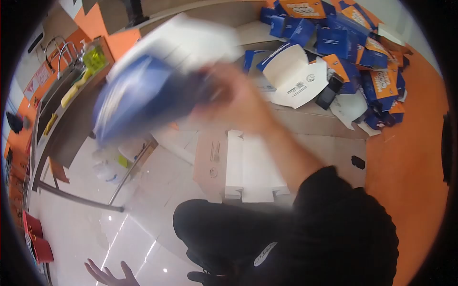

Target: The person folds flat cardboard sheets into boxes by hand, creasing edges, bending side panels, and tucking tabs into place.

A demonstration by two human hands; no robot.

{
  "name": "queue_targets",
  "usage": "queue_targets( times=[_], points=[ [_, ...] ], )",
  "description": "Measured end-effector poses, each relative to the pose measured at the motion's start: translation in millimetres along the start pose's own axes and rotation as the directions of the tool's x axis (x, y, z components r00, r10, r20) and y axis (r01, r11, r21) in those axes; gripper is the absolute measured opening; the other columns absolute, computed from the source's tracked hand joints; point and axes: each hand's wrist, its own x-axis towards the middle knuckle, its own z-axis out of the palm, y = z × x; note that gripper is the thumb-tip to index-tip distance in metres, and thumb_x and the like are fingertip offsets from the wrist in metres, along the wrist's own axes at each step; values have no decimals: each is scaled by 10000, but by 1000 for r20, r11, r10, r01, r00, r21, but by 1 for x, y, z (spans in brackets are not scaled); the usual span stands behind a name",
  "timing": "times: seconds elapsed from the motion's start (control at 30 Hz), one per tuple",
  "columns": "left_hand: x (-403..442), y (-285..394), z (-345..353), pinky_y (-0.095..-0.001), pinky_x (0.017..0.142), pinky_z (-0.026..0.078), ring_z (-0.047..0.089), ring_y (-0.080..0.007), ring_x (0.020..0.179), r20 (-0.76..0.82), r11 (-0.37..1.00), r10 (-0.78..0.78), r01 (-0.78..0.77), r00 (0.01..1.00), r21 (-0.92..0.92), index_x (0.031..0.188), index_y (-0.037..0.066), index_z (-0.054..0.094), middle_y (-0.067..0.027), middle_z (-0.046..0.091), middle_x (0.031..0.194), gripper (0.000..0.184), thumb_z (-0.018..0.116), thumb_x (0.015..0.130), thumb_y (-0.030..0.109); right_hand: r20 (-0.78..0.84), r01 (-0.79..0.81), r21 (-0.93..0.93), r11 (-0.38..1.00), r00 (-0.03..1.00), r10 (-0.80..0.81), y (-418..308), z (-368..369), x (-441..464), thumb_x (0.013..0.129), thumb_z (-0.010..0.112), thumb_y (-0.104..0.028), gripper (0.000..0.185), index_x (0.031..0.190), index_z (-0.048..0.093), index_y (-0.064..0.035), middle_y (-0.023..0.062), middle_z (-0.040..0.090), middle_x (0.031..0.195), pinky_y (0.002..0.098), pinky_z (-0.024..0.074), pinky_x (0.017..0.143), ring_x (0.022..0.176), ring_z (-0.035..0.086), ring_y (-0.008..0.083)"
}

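My right hand (238, 97) is stretched out to the front and left, its fingers closed on a cardboard box (136, 93) with a blue outside and a white panel. Motion smears both the hand and the box, so print and edges cannot be read. At the lower left edge, my left hand (114, 275) shows spread fingers with nothing in them. An unfolded cardboard box (255, 164), white inside with a pinkish flap, lies just beyond my legs, below my right forearm.
Blue and orange boxes (336, 40) are heaped at the upper right against an orange wall (405, 167). An open white-lined box (300, 78) and a black object (329, 90) lie at the heap's front. Leftward stand a sink counter (71, 102), a green soap bottle (94, 57) and red containers (39, 240).
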Motion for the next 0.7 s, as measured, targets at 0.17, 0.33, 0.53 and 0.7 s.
queue_targets(
  times=[0.17,0.33,0.53,0.7],
  points=[
    [-4,14,-2,-595,1052,493,350,-490,1384,117,998,-56,56,991,9,1544,128,324,-256,106,1601,855,818,851,197,-639,245,-155,957,714,-286,-47,-268,125,951,711,-171,728,1530,296,-19,145,641,1100,339,587,789,860,666,191],
    [-8,20,-2,-560,1054,501,427,-449,1361,239,998,-38,49,970,-40,1483,72,427,-236,171,1600,702,782,879,118,-371,-262,-523,811,927,61,-51,-346,108,852,799,-262,605,1333,528,-14,171,687,1162,340,589,837,931,718,207],
    [-13,24,8,-530,1018,524,524,-410,1305,344,981,5,62,939,-184,1442,26,472,-201,332,1566,611,750,898,53,-29,-547,-739,395,611,791,-9,-165,-53,865,770,-287,558,1348,613,-54,175,687,1208,340,524,881,971,693,238],
    [-15,21,8,-536,1015,509,510,-395,1320,442,985,14,65,897,-161,1434,40,485,-166,368,1563,578,710,902,46,95,-296,-884,361,642,761,109,-135,-172,874,746,-427,867,1519,354,0,252,442,1467,422,405,1109,1385,426,376]
  ],
)
